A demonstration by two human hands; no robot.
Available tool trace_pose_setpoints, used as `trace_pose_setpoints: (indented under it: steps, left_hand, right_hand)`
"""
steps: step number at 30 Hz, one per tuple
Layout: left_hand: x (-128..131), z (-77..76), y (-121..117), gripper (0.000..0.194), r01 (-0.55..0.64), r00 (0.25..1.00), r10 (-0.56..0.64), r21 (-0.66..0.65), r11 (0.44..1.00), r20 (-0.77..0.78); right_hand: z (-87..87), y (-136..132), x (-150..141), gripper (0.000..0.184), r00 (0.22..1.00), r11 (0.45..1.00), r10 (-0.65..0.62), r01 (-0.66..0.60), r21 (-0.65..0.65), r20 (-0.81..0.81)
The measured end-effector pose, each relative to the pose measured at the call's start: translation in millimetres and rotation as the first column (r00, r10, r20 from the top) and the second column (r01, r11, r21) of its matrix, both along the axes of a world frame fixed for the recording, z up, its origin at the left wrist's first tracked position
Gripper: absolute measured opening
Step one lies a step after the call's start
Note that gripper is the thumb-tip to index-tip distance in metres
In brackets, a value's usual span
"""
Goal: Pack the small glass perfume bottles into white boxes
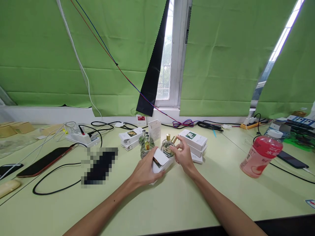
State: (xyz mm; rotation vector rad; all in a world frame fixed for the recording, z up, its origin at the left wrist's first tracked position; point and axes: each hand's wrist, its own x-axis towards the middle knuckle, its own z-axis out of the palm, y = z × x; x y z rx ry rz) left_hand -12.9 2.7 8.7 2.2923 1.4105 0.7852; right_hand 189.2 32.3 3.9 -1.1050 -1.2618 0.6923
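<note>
My left hand (145,168) is wrapped round a small white carton (161,161), which is tilted with its flap end up. Between the fingers of my right hand (183,154) is a round glass perfume bottle (168,149) with a gold cap, held at the carton's upper end. I cannot tell whether its base is inside the carton. Another gold-capped bottle (168,138) shows just behind it. Left of these stand several round perfume bottles (145,149), partly hidden by my left hand. White cartons lie in a stack (193,141) by my right hand.
More white cartons (131,138) lie behind on the left, and an upright one (154,130) stands at the back. A pink drink bottle (262,154) stands at the right. Phones (45,161), a power strip (83,137) and loose cables surround the work area. Green blinds (221,59) hang behind.
</note>
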Motion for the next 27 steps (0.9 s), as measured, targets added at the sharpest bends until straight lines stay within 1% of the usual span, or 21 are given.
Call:
trace_pose_setpoints:
  steps: [3, 7, 16, 21, 27]
  left_hand:
    - [0.3, -1.4, 0.6, 0.094, 0.003, 1.000, -0.003, -0.010, 1.000, 0.000]
    - [2.0, -0.7, 0.5, 0.091, 0.016, 0.999, -0.016, 0.030, 0.999, 0.029]
    - [3.3, 1.0, -0.6, 0.086, 0.028, 0.999, -0.031, 0.074, 0.997, 0.038]
    - [3.8, -3.0, 0.3, 0.089, -0.008, 1.000, 0.006, 0.075, 0.997, 0.028]
    - [4.1, -6.7, 1.8, 0.088, -0.043, 0.999, 0.042, 0.078, 0.996, 0.011]
  right_hand:
    - [-2.1, 1.3, -0.4, 0.064, 0.999, 0.999, 0.033, -0.033, -0.029, -0.030]
    - [-2.5, 0.8, -1.9, 0.065, 0.996, 0.996, 0.066, -0.069, -0.051, -0.055]
    - [-0.5, -1.3, -2.0, 0.067, 0.995, 0.994, 0.079, -0.084, -0.076, -0.066]
    - [0.1, -2.4, -2.4, 0.066, 0.995, 0.993, 0.076, -0.081, -0.086, -0.058]
    - [-1.3, -2.8, -4.2, 0.064, 0.995, 0.994, 0.087, -0.091, -0.066, -0.057]
